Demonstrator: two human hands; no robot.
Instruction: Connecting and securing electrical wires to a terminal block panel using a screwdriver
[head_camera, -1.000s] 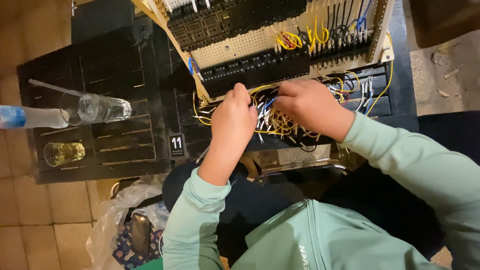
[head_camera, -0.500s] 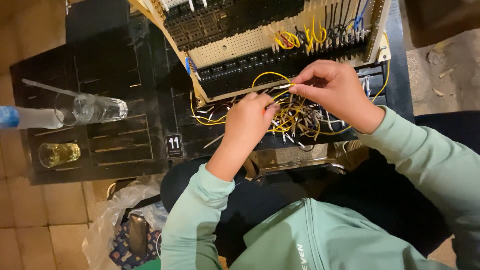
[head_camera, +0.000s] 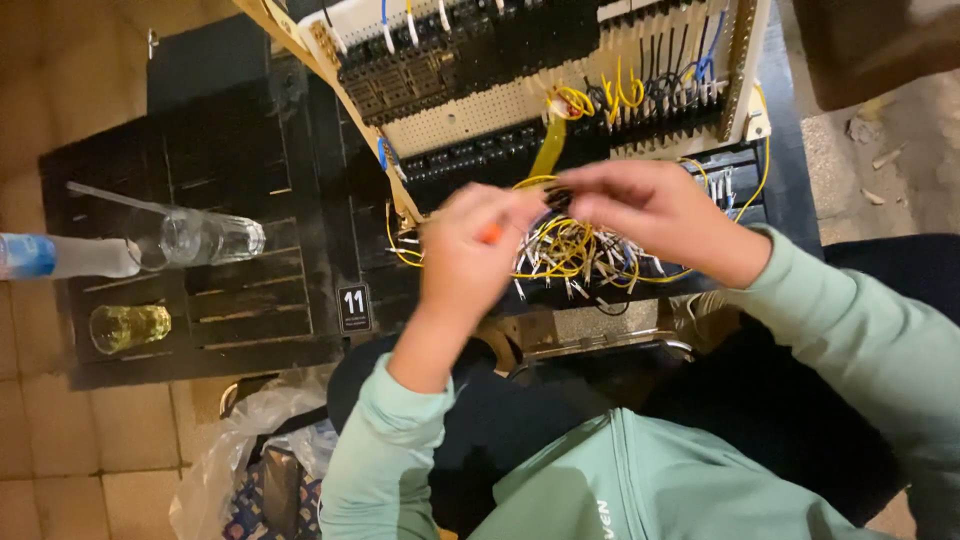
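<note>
Pinched in my left hand (head_camera: 470, 255) was a small orange tool (head_camera: 491, 233); my right hand (head_camera: 650, 205) nipped a yellow wire (head_camera: 535, 183). From the head view, both met just above the wire tangle (head_camera: 570, 255) below the wiring panel (head_camera: 520, 90). Well left lay a clear bottle (head_camera: 130, 245).

Makeshift electrical workshop: wiring panel (head_camera: 540, 90), loose yellow wires (head_camera: 565, 250), tiled floor (head_camera: 60, 80).
</note>
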